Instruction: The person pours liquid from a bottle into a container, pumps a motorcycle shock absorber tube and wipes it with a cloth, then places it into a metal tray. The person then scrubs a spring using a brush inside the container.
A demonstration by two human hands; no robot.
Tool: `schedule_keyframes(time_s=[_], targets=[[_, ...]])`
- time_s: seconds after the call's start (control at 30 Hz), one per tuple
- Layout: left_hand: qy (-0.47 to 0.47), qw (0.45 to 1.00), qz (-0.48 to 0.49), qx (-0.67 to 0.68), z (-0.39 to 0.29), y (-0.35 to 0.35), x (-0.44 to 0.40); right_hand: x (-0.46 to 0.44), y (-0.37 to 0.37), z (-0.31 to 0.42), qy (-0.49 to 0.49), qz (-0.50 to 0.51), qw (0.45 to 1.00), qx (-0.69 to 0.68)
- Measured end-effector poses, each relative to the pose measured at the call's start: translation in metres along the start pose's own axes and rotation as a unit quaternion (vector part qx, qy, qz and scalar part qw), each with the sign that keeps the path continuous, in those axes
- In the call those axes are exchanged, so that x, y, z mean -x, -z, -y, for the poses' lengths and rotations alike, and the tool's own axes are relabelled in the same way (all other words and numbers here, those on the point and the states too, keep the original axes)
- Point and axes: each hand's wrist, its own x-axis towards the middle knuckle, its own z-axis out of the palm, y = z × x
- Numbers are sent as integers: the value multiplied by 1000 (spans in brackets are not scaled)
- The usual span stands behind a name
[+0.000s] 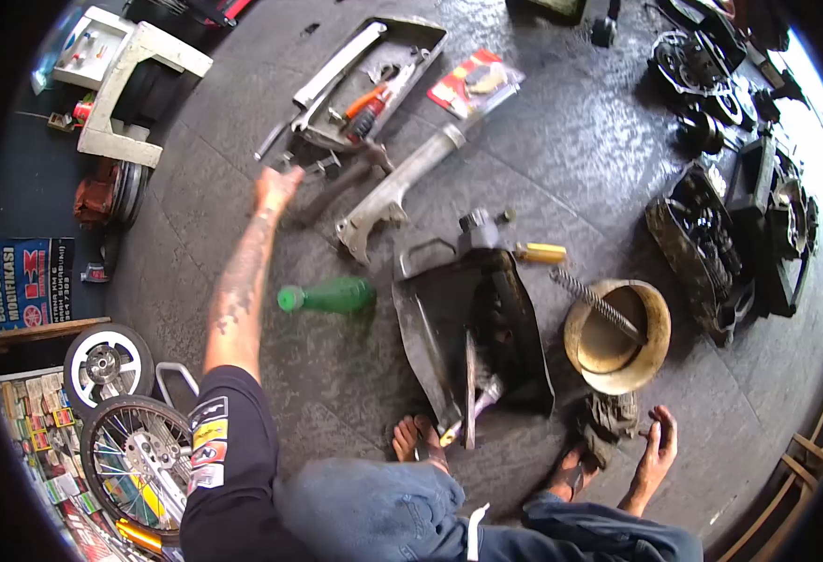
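My left hand (278, 189) reaches out on the left, down by some metal T-handled tools (322, 167) beside the tool tray (437, 42). Its fingers are blurred, and whether they grip a tool cannot be made out. My right hand (655, 454) hangs near my right foot, its fingers loosely bent and apart with nothing in them. Close to it sits a dirty grey lump (611, 415), perhaps cloth. In front of my feet stands a dark, open metal housing (430, 309) with tools leaning in it. A green bottle (332, 295) lies left of the housing.
A fork-like metal part (407, 178) and a red package (472, 82) lie ahead. A yellow-handled tool (541, 252) is behind the housing. A coil spring (599, 304) leans in a round tub (664, 323). Engine parts (697, 229) stand right; wheels (140, 454) stand left.
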Motion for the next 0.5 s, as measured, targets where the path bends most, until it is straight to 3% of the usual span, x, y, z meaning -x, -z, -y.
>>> schedule_keyframes(time_s=[0.1,0.13,0.17,0.23,0.3,0.37,0.5], targets=[[-38,983,-169,57,39,28,-1,3,2,15,-2,-28,1000,-9],[-23,986,-127,108,58,48,-11,3,4,17,-6,-32,999,-3],[-64,967,-206,139,78,60,-13,3,5,18,15,-23,999,-23],[-133,930,-211,269,53,112,66,1,5,26,36,-17,998,-41],[-217,881,-147,393,30,148,148,1,3,42,60,69,995,-48],[-296,854,-50,425,-3,172,247,0,-8,72,79,178,980,-36],[-384,846,146,340,-51,133,387,-5,-41,111,321,365,873,21]])
